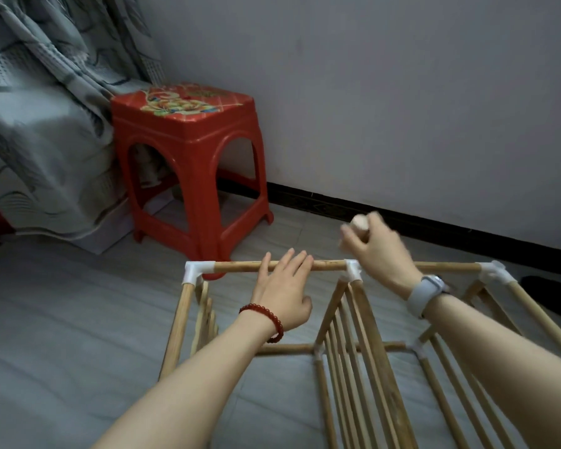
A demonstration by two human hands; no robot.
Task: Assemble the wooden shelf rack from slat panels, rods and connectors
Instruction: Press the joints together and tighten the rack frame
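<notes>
The wooden rack lies on the floor, its rods joined by white connectors. Slat panels run between the rods. My left hand rests with straight fingers on the far top rod, between the left corner connector and the middle connector. My right hand, blurred, is raised above the middle connector and grips a short round wooden piece whose end sticks out of the fist. A far right connector caps the same rod line.
A red plastic stool stands just beyond the rack's left corner. A grey patterned curtain hangs at the left. The white wall with a dark skirting board runs close behind the rack. Grey tiled floor lies to the left.
</notes>
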